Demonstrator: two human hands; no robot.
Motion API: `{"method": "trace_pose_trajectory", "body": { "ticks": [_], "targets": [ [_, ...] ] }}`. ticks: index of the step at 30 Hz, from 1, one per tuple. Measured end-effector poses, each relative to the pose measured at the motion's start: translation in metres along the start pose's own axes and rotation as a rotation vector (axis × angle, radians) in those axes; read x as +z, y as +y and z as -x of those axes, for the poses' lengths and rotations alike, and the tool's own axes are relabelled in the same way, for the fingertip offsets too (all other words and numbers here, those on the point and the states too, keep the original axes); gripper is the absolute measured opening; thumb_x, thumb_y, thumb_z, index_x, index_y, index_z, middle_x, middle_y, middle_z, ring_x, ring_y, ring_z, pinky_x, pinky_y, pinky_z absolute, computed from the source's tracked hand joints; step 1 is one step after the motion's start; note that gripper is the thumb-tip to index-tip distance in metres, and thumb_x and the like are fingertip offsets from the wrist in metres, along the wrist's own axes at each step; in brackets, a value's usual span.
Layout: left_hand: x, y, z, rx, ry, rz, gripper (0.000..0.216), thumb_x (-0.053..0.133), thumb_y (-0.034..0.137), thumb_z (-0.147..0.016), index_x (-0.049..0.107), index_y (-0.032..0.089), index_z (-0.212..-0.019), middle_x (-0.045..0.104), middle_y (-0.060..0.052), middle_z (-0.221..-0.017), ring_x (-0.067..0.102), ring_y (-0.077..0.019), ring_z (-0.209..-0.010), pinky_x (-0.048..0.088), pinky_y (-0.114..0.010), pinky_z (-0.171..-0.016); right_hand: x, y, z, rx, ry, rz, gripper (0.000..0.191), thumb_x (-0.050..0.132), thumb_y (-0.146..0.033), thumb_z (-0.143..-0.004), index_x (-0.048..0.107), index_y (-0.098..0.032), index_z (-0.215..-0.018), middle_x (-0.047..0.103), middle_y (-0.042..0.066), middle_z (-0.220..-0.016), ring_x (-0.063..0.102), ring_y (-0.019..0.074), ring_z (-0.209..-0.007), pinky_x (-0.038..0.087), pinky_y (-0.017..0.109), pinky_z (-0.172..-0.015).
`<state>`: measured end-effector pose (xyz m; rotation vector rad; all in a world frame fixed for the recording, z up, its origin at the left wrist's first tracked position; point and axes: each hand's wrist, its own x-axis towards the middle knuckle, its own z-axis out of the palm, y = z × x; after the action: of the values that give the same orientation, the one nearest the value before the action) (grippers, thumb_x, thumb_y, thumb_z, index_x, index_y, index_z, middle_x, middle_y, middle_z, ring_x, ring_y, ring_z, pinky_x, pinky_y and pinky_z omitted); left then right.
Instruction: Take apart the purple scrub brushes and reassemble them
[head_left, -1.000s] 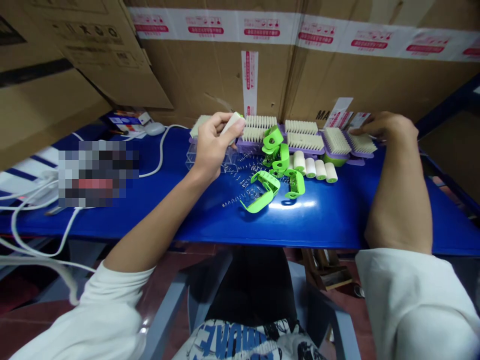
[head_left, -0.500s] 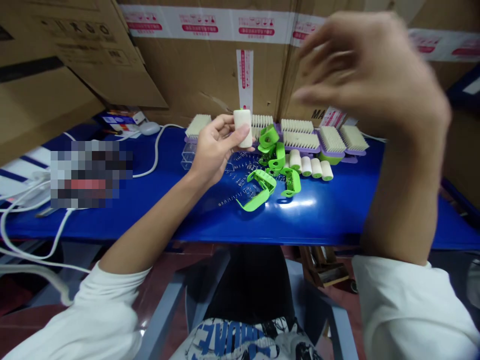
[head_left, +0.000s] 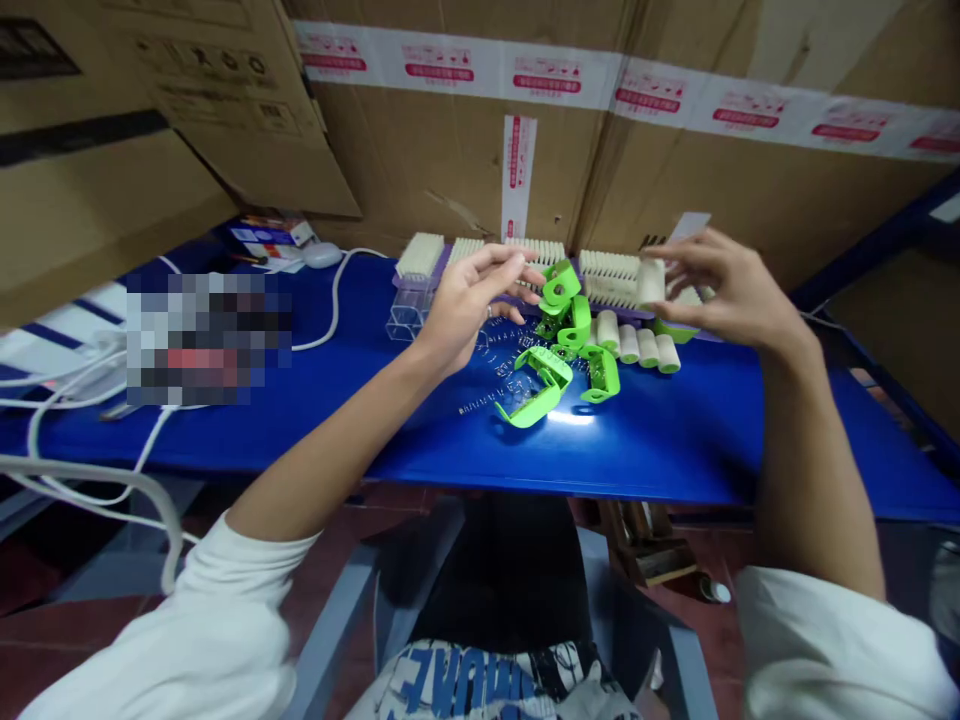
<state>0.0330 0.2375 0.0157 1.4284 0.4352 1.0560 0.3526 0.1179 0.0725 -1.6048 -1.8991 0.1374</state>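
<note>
Right hand raised above the far right part of the blue table, thumb and fingertips pinched on one white roller; remaining fingers fanned out above it. Long axis of the white roller near upright, top end level with the fingertips, lower end free; outline slightly blurred, so exact tilt not readable. Left hand open and holding nothing, fingers spread and pointing right toward the roller, hovering just above the table surface. White roller to the right of the left hand and at about the same height, clear of it, with a visible gap between. Directly below that gap: pile of green frames, tumbled at mixed angles, nearer to the left hand than to the right. Just under the right hand: row of rollers lying side by side on the table, touching one another. Along the back edge: brushes, bristles up, against the cardboard boxes. Beside the left wrist, on its far left side: clear box. Nearer of the two hands to the white roller: right, already in contact; left apart from it.
</note>
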Motion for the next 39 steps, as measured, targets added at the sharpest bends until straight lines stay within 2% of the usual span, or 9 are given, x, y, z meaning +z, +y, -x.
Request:
{"method": "trace_pose_trajectory", "body": {
  "ticks": [2, 5, 9, 20, 25, 29, 31, 34, 39],
  "targets": [
    [-0.001, 0.001, 0.000, -0.018, 0.024, -0.020, 0.011, 0.073, 0.027, -0.110, 0.077, 0.019, -0.117, 0.087, -0.008, -0.110, 0.083, -0.0141, -0.088, 0.062, -0.020, -0.064, 0.004, 0.035, 0.010, 0.120, -0.057, -0.042, 0.103, 0.098, -0.069, -0.075, 0.076, -0.015, -0.160, 0.080, 0.018, -0.128, 0.078, 0.0312, -0.096, 0.071, 0.054, -0.095],
    [0.000, 0.001, 0.001, -0.017, 0.030, -0.050, 0.011, 0.069, 0.022, -0.108, 0.076, 0.019, -0.116, 0.085, -0.007, -0.106, 0.081, -0.0131, -0.084, 0.060, -0.020, -0.063, 0.012, 0.054, 0.017, 0.127, -0.140, -0.030, 0.105, 0.097, -0.071, -0.079, 0.071, -0.018, -0.166, 0.084, 0.019, -0.136, 0.078, 0.0337, -0.103, 0.069, 0.058, -0.104],
    [0.003, 0.002, 0.001, -0.011, 0.018, -0.026, 0.009, 0.069, 0.019, -0.106, 0.075, 0.019, -0.112, 0.082, -0.005, -0.098, 0.078, -0.0127, -0.080, 0.059, -0.020, -0.061, 0.017, 0.046, 0.014, 0.066, -0.237, 0.024, 0.092, 0.093, -0.072, -0.084, 0.073, -0.031, -0.164, 0.086, 0.013, -0.136, 0.079, 0.0386, -0.109, 0.067, 0.064, -0.106],
    [0.004, 0.001, 0.001, -0.020, 0.026, -0.075, 0.008, 0.067, 0.018, -0.107, 0.074, 0.020, -0.110, 0.081, -0.004, -0.098, 0.077, -0.0113, -0.078, 0.057, -0.018, -0.060, 0.013, 0.036, 0.017, 0.174, -0.257, 0.002, 0.097, 0.091, -0.087, -0.078, 0.081, -0.017, -0.146, 0.087, 0.020, -0.131, 0.083, 0.0388, -0.112, 0.067, 0.058, -0.106],
    [0.002, -0.001, 0.001, -0.001, 0.010, -0.087, 0.008, 0.068, 0.018, -0.107, 0.074, 0.019, -0.112, 0.081, -0.005, -0.099, 0.078, -0.0118, -0.079, 0.057, -0.019, -0.059, -0.012, 0.034, 0.027, 0.359, -0.390, 0.307, 0.061, 0.094, -0.062, -0.084, 0.085, -0.017, -0.125, 0.090, 0.015, -0.109, 0.083, 0.0342, -0.098, 0.061, 0.048, -0.092],
    [0.000, -0.004, 0.000, 0.020, 0.008, -0.102, 0.009, 0.069, 0.018, -0.106, 0.075, 0.019, -0.113, 0.082, -0.005, -0.099, 0.079, -0.0127, -0.080, 0.058, -0.019, -0.060, -0.003, 0.027, 0.027, 0.562, -0.580, 0.440, 0.073, 0.097, -0.043, -0.085, 0.074, -0.019, -0.150, 0.088, 0.009, -0.100, 0.079, 0.0285, -0.081, 0.061, 0.042, -0.079],
    [0.000, -0.005, -0.001, 0.019, 0.008, -0.104, 0.009, 0.070, 0.018, -0.105, 0.075, 0.020, -0.112, 0.082, -0.005, -0.099, 0.080, -0.0131, -0.080, 0.059, -0.020, -0.060, 0.001, 0.025, 0.026, 0.609, -0.605, 0.421, 0.065, 0.092, -0.034, -0.087, 0.071, -0.019, -0.147, 0.086, 0.006, -0.091, 0.077, 0.0255, -0.072, 0.061, 0.040, -0.073],
    [0.000, -0.006, -0.002, 0.011, 0.011, -0.114, 0.009, 0.072, 0.018, -0.103, 0.075, 0.020, -0.112, 0.082, -0.005, -0.100, 0.080, -0.0133, -0.080, 0.059, -0.020, -0.060, -0.006, 0.027, 0.030, 0.605, -0.558, 0.400, 0.059, 0.092, -0.033, -0.083, 0.068, -0.020, -0.135, 0.084, 0.006, -0.089, 0.078, 0.0257, -0.071, 0.060, 0.040, -0.072],
    [0.001, -0.006, -0.001, 0.000, 0.008, -0.130, 0.011, 0.070, 0.019, -0.103, 0.074, 0.020, -0.114, 0.081, -0.005, -0.100, 0.079, -0.0129, -0.080, 0.059, -0.019, -0.061, -0.019, 0.027, 0.034, 0.413, -0.268, 0.263, 0.060, 0.089, -0.047, -0.079, 0.065, -0.027, -0.129, 0.086, 0.010, -0.107, 0.083, 0.0336, -0.100, 0.062, 0.046, -0.092]
  ]
}}
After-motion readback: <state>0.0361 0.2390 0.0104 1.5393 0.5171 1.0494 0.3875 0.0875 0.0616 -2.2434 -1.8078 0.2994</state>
